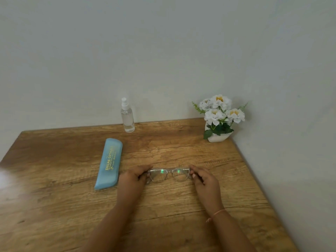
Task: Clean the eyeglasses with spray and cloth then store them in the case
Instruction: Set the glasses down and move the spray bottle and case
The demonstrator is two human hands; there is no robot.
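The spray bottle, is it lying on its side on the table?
No, the spray bottle stands upright at the table's far edge by the wall.

Both forearms come in from 6 o'clock, bare, angled slightly toward each other. Left hand point(133, 177) sits at approx. 9 o'clock of centre, palm down, knuckles up, fingers curled w/ tips pointing to 3 o'clock, pinched shut on the left end of the glasses point(168, 174). Right hand point(204, 178) at approx. 3 o'clock, mirrored pose: fingers curled inward to 9 o'clock, thumb tucked underneath, closed on the right end. Wrists roughly level w/ each other, well apart. Right wrist wears a thin thread band point(217, 213). Left wrist bare. Elbows out of view.
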